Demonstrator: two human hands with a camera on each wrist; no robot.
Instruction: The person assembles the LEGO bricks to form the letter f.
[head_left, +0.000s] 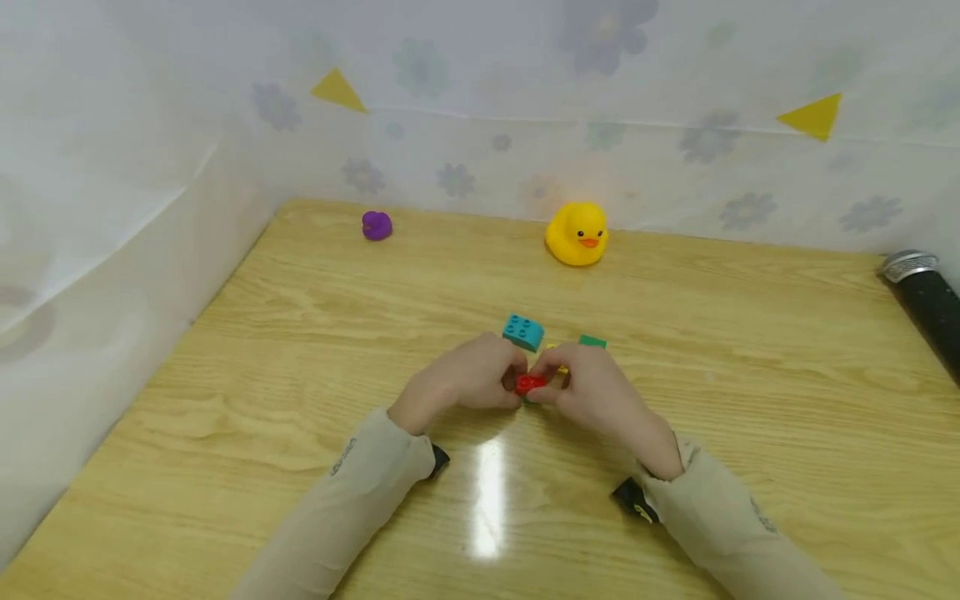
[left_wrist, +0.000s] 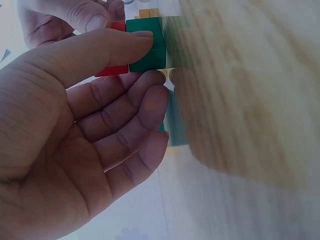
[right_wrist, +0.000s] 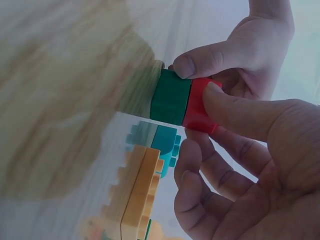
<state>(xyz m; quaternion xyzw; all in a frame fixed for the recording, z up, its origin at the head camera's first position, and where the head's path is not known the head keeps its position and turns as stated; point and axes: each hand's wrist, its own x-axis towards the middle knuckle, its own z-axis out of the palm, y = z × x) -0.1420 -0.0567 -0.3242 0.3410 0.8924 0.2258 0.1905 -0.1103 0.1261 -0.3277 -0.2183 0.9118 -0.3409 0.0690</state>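
Note:
A red toy brick (head_left: 528, 384) sits on top of a green brick (right_wrist: 169, 97), the two stacked upright on the table. My left hand (head_left: 480, 372) pinches the green brick from the side, its thumb across the face in the left wrist view. The right hand (head_left: 598, 390) grips the red brick, thumb on one side and fingers behind. Just beyond the hands lies a teal brick (head_left: 522, 332) with studs up. A yellow brick (right_wrist: 141, 192), low and long, is partly hidden by the right hand in the head view. Behind that hand another green brick (head_left: 592, 342) shows.
At the back of the wooden table (head_left: 300, 375) stand a small purple duck (head_left: 377, 226) and a larger yellow duck (head_left: 577, 235). A black microphone (head_left: 926, 300) with a silver head lies at the right edge. A flowered white curtain (head_left: 495, 83) hangs behind.

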